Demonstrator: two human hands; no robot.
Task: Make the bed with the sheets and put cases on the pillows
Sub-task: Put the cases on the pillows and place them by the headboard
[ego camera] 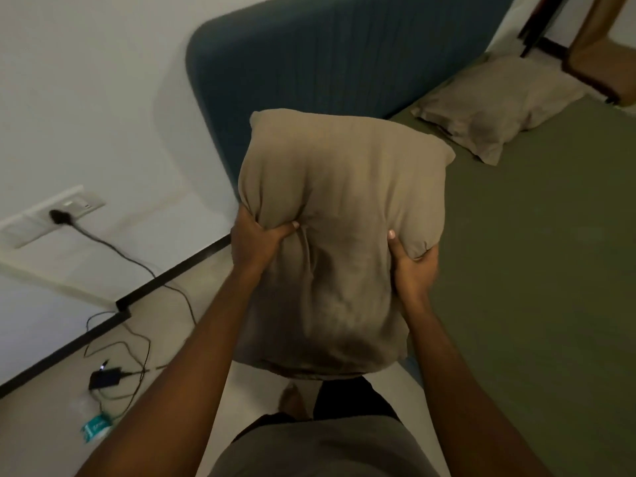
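Beside the bed [537, 270], my left hand [256, 237] and right hand [411, 263] pinch the cased pillow [340, 208]; I should shake the filling down evenly.

Legible txt: none.
Small teal-and-white packet [93, 429], on floor: white print, too blurred to read.
White wall switch plate [74, 204]: marks too small to tell.
Black charger brick [105, 377], on floor w/ cables: too dark and small to read any label.
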